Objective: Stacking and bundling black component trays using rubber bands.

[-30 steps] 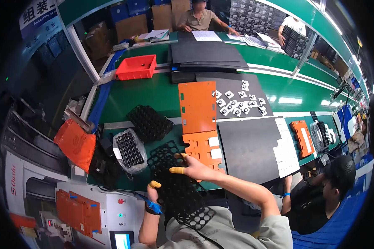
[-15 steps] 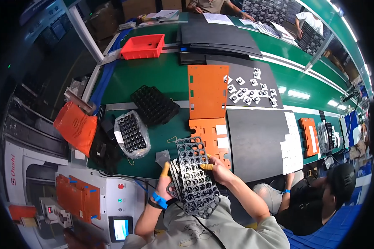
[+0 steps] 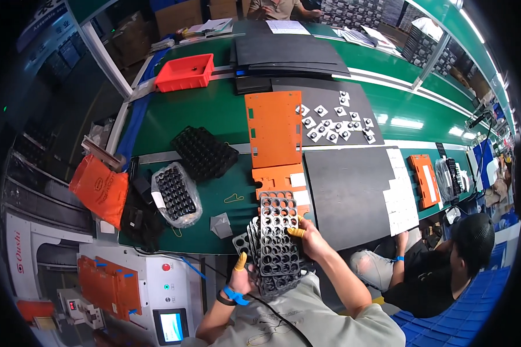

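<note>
While the left hand grips its near left side and the right hand its right, the black tray stack sits between.

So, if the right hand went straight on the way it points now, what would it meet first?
The right hand would first meet the trays it grips; past them, the lower orange plate seems in line, though depth is unclear.
</note>
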`<action>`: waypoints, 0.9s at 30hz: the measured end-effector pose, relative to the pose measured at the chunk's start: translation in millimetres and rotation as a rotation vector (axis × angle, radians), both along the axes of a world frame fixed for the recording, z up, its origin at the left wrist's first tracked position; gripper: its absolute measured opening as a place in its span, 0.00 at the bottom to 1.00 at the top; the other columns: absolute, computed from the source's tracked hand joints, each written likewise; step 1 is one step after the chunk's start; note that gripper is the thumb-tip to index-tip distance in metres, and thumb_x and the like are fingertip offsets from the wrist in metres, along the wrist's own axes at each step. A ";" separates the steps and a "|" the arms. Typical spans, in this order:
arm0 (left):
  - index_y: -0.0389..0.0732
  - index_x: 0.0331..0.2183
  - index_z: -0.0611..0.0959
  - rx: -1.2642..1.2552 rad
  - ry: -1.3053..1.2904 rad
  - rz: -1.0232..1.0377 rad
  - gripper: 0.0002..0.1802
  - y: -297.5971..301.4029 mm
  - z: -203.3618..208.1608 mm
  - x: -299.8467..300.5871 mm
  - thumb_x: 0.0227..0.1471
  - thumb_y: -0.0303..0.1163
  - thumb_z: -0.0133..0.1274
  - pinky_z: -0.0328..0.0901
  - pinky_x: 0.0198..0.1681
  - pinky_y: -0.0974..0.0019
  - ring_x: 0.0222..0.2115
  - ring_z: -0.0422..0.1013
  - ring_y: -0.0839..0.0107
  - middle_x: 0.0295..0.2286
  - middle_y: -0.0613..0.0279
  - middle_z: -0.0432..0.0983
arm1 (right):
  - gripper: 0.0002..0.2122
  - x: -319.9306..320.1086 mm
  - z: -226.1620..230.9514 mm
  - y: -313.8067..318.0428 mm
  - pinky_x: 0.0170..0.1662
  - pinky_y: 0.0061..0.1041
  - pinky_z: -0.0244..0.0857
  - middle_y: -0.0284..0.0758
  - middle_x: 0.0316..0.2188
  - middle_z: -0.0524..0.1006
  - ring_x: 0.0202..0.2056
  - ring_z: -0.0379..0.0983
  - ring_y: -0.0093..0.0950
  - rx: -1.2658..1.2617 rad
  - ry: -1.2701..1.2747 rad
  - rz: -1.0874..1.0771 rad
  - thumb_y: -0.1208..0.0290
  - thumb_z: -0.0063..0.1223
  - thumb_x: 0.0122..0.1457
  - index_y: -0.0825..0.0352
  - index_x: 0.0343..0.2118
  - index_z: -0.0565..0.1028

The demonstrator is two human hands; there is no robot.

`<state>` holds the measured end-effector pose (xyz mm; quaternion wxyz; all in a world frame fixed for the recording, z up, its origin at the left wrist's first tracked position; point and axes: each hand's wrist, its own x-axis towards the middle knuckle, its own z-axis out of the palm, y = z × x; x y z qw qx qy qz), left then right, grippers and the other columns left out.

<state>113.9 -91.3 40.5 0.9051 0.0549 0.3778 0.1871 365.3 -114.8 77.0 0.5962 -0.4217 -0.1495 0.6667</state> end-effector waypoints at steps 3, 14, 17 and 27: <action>0.53 0.24 0.75 0.093 -0.099 -0.149 0.25 22.3 -35.7 -24.5 0.56 0.64 0.50 0.62 0.20 0.63 0.16 0.68 0.72 0.19 0.72 0.75 | 0.23 -1.8 20.6 5.8 0.59 0.27 0.61 0.35 0.53 0.73 0.54 0.69 0.27 -0.003 -0.135 0.106 0.79 0.50 0.61 0.70 0.60 0.65; 0.39 0.59 0.69 0.189 -0.266 0.109 0.35 20.1 -24.6 20.0 0.51 0.37 0.57 0.66 0.57 0.54 0.50 0.72 0.57 0.53 0.56 0.73 | 0.30 -64.3 14.3 0.3 0.70 0.40 0.39 0.57 0.64 0.54 0.67 0.47 0.52 0.152 -1.021 0.086 0.75 0.44 0.63 0.79 0.65 0.50; 0.35 0.62 0.65 0.151 -0.360 0.197 0.42 36.0 -5.5 23.5 0.42 0.27 0.51 0.64 0.60 0.51 0.55 0.69 0.52 0.57 0.49 0.69 | 0.34 -60.7 12.2 -9.1 0.68 0.56 0.34 0.60 0.60 0.59 0.64 0.52 0.57 0.195 -1.630 0.188 0.63 0.46 0.66 0.79 0.66 0.48; 0.35 0.62 0.67 0.477 -0.278 -0.232 0.38 55.7 -31.8 -9.7 0.50 0.32 0.53 0.63 0.61 0.54 0.56 0.69 0.58 0.58 0.52 0.68 | 0.35 -26.2 38.9 -3.0 0.61 0.30 0.61 0.37 0.60 0.67 0.58 0.65 0.27 0.129 -0.234 0.219 0.74 0.62 0.59 0.67 0.67 0.55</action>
